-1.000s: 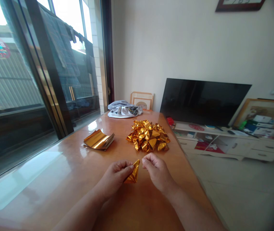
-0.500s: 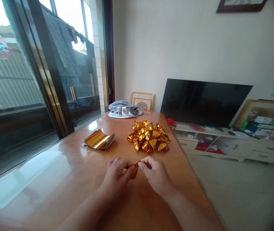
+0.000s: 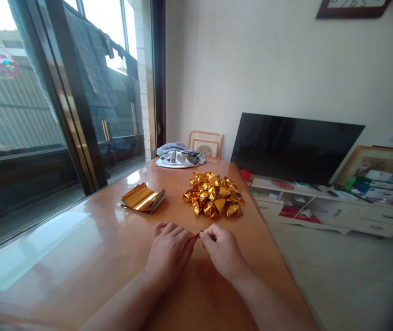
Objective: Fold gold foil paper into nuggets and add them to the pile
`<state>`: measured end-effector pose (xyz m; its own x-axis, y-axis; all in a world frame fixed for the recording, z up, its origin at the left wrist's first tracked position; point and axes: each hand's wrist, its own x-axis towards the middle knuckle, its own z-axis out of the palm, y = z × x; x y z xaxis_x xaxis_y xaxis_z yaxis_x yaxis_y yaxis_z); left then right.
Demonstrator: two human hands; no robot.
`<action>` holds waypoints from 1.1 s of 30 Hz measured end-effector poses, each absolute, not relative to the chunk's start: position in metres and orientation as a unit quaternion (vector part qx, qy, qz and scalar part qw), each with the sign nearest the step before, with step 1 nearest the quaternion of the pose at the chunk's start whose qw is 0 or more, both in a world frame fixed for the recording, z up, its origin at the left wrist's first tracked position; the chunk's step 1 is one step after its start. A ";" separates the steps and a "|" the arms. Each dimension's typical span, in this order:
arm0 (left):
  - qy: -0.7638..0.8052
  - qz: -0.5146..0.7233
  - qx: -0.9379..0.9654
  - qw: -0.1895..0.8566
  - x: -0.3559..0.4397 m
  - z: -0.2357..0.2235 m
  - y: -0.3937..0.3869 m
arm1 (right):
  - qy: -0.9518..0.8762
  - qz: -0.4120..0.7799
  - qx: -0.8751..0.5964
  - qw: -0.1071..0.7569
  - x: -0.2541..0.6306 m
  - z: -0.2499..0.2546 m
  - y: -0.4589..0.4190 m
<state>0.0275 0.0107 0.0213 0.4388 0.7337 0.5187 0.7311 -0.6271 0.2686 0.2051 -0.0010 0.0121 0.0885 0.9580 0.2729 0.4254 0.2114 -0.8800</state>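
Note:
Between my hands is a small piece of gold foil paper [image 3: 198,236], mostly covered by my fingers. My left hand [image 3: 170,248] is closed on its left part, with the back of the hand turned up. The fingertips of my right hand [image 3: 221,246] pinch its right end. Just beyond my hands, to the right, lies a heap of folded gold foil pieces [image 3: 213,195]. To the left sits a stack of flat gold foil sheets [image 3: 143,197], its top sheet curling up at the edges.
The glossy wooden table [image 3: 106,257] carries a bundle of grey and white cloth [image 3: 180,155] at its far end. Past its right edge stand a low white cabinet [image 3: 341,214] and a black television [image 3: 296,147]. A glass sliding door [image 3: 68,101] is on the left.
My left hand has rolled over the foil, its thumb now tucked under, so less of the foil shows. My right hand keeps its pinch in nearly the same place.

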 end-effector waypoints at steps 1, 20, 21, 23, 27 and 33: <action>0.432 0.308 0.848 0.003 0.028 0.021 0.010 | -0.608 0.288 -0.562 0.481 0.205 0.012 0.000; 0.450 0.346 0.812 0.140 0.026 0.019 0.015 | -0.458 0.522 -0.459 0.555 0.197 0.012 0.000; 0.447 0.348 0.811 0.147 0.026 0.019 0.015 | -0.459 0.523 -0.458 0.554 0.197 0.013 -0.001; 0.443 0.352 0.809 0.158 0.025 0.019 0.016 | -0.462 0.522 -0.461 0.549 0.197 0.014 -0.001; 0.449 0.355 0.801 0.176 0.025 0.017 0.017 | -0.486 0.507 -0.469 0.536 0.196 0.016 -0.002; 0.446 0.378 0.772 0.251 0.024 0.013 0.022 | -0.503 0.499 -0.453 0.541 0.197 0.015 -0.002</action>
<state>0.0238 0.0223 0.0127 0.3169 0.8780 0.3589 0.4980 -0.4760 0.7249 0.1972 -0.0016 0.0153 -0.0039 0.9956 0.0938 -0.0843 0.0932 -0.9921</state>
